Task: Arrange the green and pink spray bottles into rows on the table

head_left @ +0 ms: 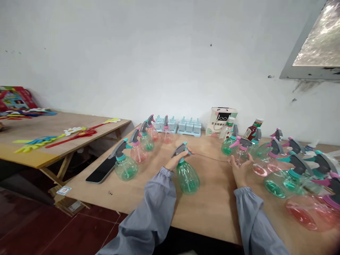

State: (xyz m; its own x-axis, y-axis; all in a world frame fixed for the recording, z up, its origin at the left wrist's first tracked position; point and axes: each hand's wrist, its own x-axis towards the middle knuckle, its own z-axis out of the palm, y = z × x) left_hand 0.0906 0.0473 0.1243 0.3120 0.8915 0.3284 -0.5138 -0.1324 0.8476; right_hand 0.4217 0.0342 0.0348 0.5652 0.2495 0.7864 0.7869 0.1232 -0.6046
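Observation:
My left hand [176, 160] is closed around the neck of a green spray bottle [188, 179] with a grey and teal trigger head, near the middle of the table. The bottle leans slightly, and its base seems to be at the tabletop. To the right, my right hand [241, 171] has its thumb and fingers around a clear pink spray bottle [241, 154] with a grey and pink head. Left of my hands, green and pink spray bottles stand in a row, the nearest a green spray bottle [126, 168]. More lie or lean at the right, including a pink spray bottle [305, 212].
A black phone [102, 170] lies by the table's left edge. Light blue popsicle moulds [189, 127], a paper bag [212, 124] and a dark red bottle [252, 130] stand along the wall. Another table [66, 122] at left carries colourful hand-shaped toys [77, 132].

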